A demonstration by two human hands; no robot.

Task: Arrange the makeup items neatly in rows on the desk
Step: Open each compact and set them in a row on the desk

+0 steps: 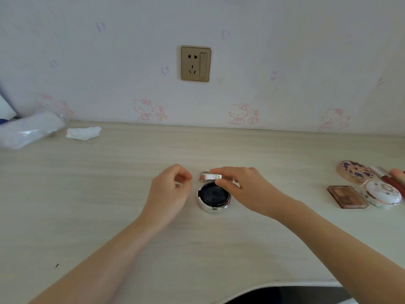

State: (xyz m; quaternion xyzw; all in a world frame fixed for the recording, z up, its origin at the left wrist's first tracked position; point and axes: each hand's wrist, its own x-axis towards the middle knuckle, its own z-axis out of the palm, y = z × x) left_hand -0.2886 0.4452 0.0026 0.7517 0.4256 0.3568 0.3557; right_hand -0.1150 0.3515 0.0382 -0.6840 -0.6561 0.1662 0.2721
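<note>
**Open compact at desk centre: risks and count**

Risk: my right hand (241,187) pinches the raised lid (210,177) of the silver compact (213,197) at mid-desk (109,194); pressed off-centre, the base could skid or the lid snap crooked. My left hand (173,189) hovers beside it, fingers loosely curled, holding nothing.

Count:
- Round compacts: three, counting the patterned one (356,172) and the white one (381,193) at far right.
- Rectangular palette (347,196): one.
- Lipstick-like tubes (392,181): number unclear, cropped.

The counter (109,194) shows pale, matt wood grain. The round compact (213,197) has a shiny, metal-looking silver casing and a dark, glossy inside. A white compact (380,194) looks glossy; the brown palette (347,196) looks like translucent plastic.
</note>
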